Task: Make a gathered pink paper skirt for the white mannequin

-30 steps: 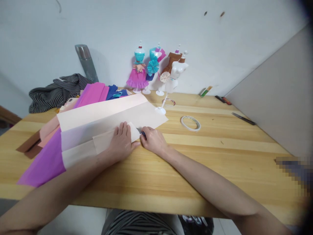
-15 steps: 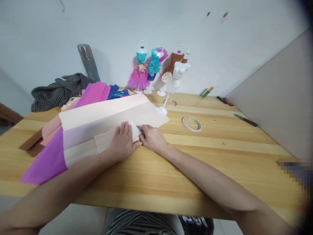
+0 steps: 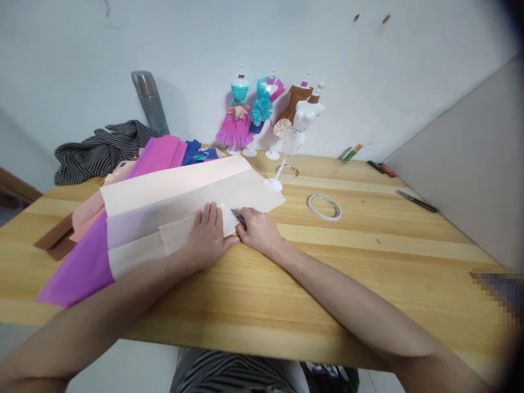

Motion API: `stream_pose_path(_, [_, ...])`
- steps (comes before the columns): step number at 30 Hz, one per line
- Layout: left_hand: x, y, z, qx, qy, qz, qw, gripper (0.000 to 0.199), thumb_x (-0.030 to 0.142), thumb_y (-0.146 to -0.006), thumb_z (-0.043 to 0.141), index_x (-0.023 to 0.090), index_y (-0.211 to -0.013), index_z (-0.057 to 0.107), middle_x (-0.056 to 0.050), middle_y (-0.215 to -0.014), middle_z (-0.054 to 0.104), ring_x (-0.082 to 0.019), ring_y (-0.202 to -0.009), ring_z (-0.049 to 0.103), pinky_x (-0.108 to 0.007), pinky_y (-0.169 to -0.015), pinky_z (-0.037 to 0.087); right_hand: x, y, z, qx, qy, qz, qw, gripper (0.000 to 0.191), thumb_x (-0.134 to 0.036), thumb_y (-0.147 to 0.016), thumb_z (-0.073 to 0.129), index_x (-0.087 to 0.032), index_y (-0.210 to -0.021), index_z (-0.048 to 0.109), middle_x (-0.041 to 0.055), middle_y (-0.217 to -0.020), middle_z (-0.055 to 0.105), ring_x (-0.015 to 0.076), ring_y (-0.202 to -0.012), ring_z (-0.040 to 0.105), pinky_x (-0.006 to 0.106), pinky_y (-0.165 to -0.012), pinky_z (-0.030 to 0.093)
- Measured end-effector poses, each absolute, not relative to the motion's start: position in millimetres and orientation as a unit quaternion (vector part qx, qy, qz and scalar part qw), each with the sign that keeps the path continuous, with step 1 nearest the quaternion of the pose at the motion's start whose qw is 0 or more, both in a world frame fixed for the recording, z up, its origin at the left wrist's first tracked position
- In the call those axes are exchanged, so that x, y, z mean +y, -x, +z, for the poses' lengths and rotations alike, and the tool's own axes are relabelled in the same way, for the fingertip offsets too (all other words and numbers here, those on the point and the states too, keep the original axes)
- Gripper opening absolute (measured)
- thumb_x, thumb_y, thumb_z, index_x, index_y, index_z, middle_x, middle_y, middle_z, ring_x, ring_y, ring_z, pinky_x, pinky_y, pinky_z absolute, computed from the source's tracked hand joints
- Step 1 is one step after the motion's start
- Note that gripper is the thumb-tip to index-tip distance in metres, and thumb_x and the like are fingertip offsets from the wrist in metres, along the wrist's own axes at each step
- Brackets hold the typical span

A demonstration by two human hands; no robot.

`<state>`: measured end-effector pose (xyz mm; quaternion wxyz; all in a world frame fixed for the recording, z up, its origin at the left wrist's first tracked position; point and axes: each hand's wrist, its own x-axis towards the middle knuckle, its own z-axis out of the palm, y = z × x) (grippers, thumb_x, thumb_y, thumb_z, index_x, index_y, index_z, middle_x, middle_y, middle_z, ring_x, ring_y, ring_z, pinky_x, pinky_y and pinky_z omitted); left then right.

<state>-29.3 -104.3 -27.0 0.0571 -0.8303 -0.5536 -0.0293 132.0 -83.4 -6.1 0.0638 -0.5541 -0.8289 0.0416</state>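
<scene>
My left hand (image 3: 208, 232) lies flat on a folded cream strip of paper (image 3: 176, 236), fingers stretched out, pressing it against the larger cream sheet below. My right hand (image 3: 258, 229) is closed around a small dark metal tool (image 3: 239, 217), most of it hidden by the fingers. The tool's tip meets the right end of the folded strip, close to my left thumb. Under both is a large creased cream sheet (image 3: 176, 185), spread over a purple sheet (image 3: 79, 273) and brown paper (image 3: 57, 240).
Several small dress forms (image 3: 235, 128) stand along the wall. A tape roll (image 3: 324, 207) and a dark-handled knife (image 3: 417, 201) lie on the wooden table (image 3: 327, 295) to the right. At the back left are a grey flask (image 3: 151, 103) and striped cloth (image 3: 106, 150).
The view has shifted slightly, moving the scene a little to the right. Both hands stay at the folded strip, with hardly any visible movement.
</scene>
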Motion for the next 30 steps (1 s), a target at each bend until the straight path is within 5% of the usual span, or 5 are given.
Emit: stream_pose_path(30, [-104.4, 28.9, -28.8, -0.554, 0.829, -0.039, 0.06, 0.081, 0.057, -0.087, 0.042, -0.009, -0.135, 0.037, -0.035, -0.143, 0.032, -0.043, -0.136, 0.029, -0.055, -0.106, 0.028, -77.3, -125.9, -5.5, -0.826, 0.56, 0.037, 0.051, 0.029, -0.024, -0.085, 0.042, -0.014, -0.109, 0.055, 0.0136, -0.103, 0.066, 0.0252, -0.086, 0.064, 0.032, -0.071, 0.045])
